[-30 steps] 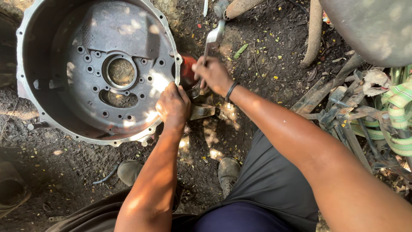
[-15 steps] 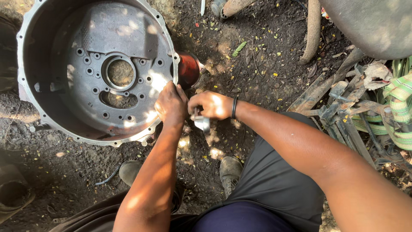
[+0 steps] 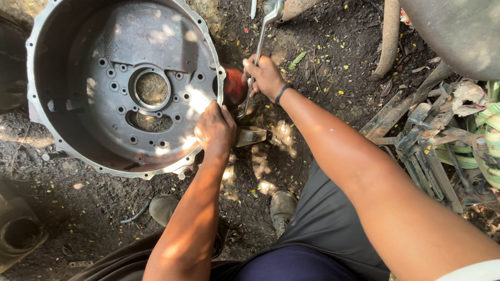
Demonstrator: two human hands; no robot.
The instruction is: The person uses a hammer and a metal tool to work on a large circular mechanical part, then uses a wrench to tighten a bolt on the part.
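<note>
Wrench work at the rim of a bell housing, outdoors on dark, oily dirt.

The long silver wrench [image 3: 259, 49] runs steeply from upper right down to lower left, its lower end by the red part [image 3: 234, 86] at the grey bell housing [image 3: 125, 88] rim. The right hand [image 3: 265, 77] is closed around its shaft; the left hand [image 3: 214, 130] presses the housing's edge, its grip hidden. Scrap metal [image 3: 422, 140] lies right, boots [image 3: 284, 205] below.

An outdoor repair yard: bare, oil-dark dirt ground [image 3: 323, 57] strewn with leaves, a large metal bell housing [image 3: 125, 83] at upper left, and a heap of scrap metal bars [image 3: 422, 140] at right.
</note>
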